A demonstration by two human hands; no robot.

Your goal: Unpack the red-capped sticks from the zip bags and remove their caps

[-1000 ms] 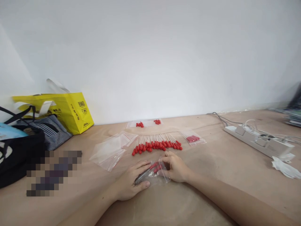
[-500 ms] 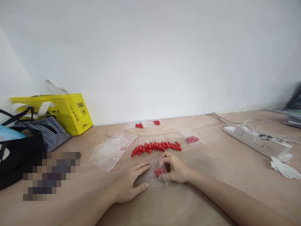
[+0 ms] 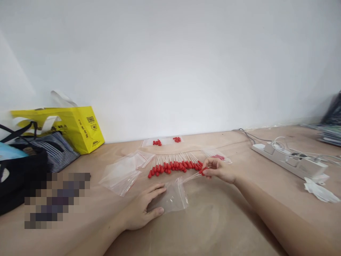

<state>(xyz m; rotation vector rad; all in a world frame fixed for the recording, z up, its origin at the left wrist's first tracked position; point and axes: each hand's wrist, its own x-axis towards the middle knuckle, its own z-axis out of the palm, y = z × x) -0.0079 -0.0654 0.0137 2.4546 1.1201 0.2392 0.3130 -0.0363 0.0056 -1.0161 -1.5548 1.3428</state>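
Observation:
My left hand (image 3: pixel 144 208) lies with fingers stretched out on the left end of a clear zip bag (image 3: pixel 174 199), which is flat on the table. No red shows inside this bag. To the right and farther back, my right hand (image 3: pixel 220 170) pinches red-headed sticks (image 3: pixel 201 171) by their red ends. Their thin pale stems point left toward the bag's zip end; how many there are, I cannot tell. Just behind is a row of similar red-headed sticks (image 3: pixel 176 165), red ends toward me. Partly behind my right hand lies another zip bag (image 3: pixel 226 160) with red pieces inside.
Loose clear bags (image 3: pixel 117 174) lie to the left of the row. Near the wall, red pieces (image 3: pixel 177 139) rest on clear plastic. A power strip (image 3: pixel 282 160) with cables stands right, beside white crumpled material (image 3: pixel 321 190). A yellow bag (image 3: pixel 85 131) and dark bags are at left.
My right hand has moved right and away from the zip bag, drawing the red-headed sticks out of it. My left hand stays on the bag, shifted slightly left.

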